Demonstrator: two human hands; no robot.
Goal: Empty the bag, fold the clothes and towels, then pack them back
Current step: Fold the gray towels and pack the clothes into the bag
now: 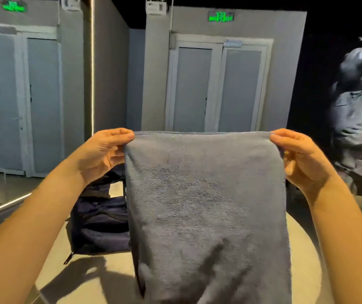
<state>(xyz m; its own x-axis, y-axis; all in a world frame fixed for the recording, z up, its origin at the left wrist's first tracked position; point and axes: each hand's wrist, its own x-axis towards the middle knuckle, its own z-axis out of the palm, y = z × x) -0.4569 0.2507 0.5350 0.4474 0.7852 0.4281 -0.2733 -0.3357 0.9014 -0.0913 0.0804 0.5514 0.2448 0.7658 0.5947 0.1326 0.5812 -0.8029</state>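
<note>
A grey-blue towel (206, 207) hangs straight down in front of me, stretched taut along its top edge. My left hand (103, 152) pinches its upper left corner and my right hand (300, 159) pinches its upper right corner, both raised above the table. Behind the towel on the left lies a dark navy bag (97, 224) on the round table (92, 279), with its zip pull hanging at the lower left. The towel hides the bag's right part and the middle of the table.
A person in grey clothing (359, 137) stands close by at the right. Grey double doors (217, 86) under a green exit sign face me, and more doors (26, 102) stand at the left. A metal rail (2, 206) runs along the left.
</note>
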